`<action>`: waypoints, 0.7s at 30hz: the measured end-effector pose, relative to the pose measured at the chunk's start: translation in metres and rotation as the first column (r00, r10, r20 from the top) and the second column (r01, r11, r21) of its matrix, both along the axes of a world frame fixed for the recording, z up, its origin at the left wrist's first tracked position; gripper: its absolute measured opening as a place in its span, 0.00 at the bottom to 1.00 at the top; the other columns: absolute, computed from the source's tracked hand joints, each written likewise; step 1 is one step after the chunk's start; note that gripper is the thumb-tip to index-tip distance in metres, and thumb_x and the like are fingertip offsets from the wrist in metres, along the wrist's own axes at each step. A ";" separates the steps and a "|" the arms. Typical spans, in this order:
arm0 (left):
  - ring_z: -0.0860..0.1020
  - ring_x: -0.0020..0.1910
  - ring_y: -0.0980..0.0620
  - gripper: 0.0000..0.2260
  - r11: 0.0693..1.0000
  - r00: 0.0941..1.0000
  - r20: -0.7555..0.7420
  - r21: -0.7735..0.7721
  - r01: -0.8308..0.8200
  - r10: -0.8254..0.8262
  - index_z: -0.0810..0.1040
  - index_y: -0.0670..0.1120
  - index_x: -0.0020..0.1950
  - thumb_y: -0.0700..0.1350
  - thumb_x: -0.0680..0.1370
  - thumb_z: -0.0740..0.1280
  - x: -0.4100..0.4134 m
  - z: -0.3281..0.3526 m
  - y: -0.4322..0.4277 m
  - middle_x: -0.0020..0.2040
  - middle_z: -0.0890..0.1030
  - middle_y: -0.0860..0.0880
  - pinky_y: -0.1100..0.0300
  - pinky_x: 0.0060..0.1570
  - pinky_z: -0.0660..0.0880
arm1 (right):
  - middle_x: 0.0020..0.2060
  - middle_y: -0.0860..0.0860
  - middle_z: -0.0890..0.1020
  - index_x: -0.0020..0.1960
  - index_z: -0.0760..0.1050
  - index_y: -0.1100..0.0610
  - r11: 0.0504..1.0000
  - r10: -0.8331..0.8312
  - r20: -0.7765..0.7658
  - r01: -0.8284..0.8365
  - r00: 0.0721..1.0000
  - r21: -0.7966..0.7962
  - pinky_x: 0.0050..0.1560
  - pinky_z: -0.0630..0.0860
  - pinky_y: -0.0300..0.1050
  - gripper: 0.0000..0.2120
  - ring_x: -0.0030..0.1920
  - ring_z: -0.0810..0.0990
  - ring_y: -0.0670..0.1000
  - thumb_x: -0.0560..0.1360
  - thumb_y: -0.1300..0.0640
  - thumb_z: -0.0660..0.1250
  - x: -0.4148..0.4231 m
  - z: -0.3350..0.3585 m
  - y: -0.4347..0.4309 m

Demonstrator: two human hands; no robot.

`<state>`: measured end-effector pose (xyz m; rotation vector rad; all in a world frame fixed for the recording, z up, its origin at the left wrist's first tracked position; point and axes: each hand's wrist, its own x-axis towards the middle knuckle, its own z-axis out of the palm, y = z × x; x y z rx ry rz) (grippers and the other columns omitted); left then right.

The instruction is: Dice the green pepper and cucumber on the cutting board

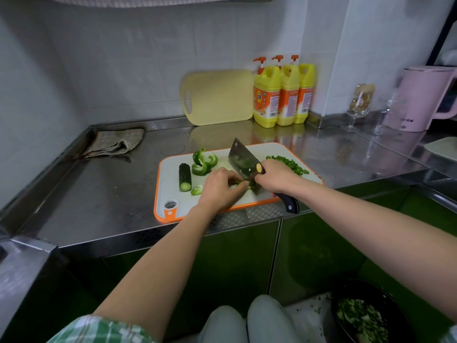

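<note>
The steel counter (111,194) bears cutting board (170,186), cloth (116,143), detergent bottles (284,95), kettle (420,100).

White tiled wall (123,58), steel counter (111,194), green cabinet doors (321,243)

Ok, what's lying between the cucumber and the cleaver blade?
In the head view, curled green pepper pieces lie between the cucumber and the cleaver; nearer the front edge, the left hand, gripping a pepper strip, fills the gap.

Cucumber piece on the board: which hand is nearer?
Left. The left hand pinches a pepper strip just right of the cucumber; the right hand grips the cleaver farther right, beyond the left.
</note>
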<state>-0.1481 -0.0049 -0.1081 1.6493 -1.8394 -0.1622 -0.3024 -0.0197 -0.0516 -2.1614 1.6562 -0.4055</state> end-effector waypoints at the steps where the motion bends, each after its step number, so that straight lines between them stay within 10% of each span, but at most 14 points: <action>1: 0.75 0.49 0.49 0.11 1.000 1.000 -0.007 0.002 -0.003 0.004 0.84 0.48 0.50 0.54 0.76 0.68 0.000 0.000 0.000 0.47 0.80 0.47 0.57 0.48 0.72 | 0.33 0.57 0.77 0.42 0.69 0.59 1.000 -0.004 0.009 0.004 1.000 -0.008 0.24 0.68 0.39 0.06 0.26 0.80 0.55 0.78 0.61 0.59 -0.002 -0.001 0.000; 21: 0.77 0.52 0.48 0.08 0.999 1.000 -0.011 0.022 -0.026 0.027 0.85 0.48 0.52 0.42 0.78 0.67 0.004 0.003 -0.006 0.52 0.82 0.47 0.56 0.54 0.74 | 0.25 0.58 0.78 0.45 0.74 0.64 0.996 0.050 -0.188 -0.036 0.981 0.078 0.26 0.69 0.37 0.07 0.24 0.76 0.54 0.75 0.65 0.58 0.000 0.021 0.011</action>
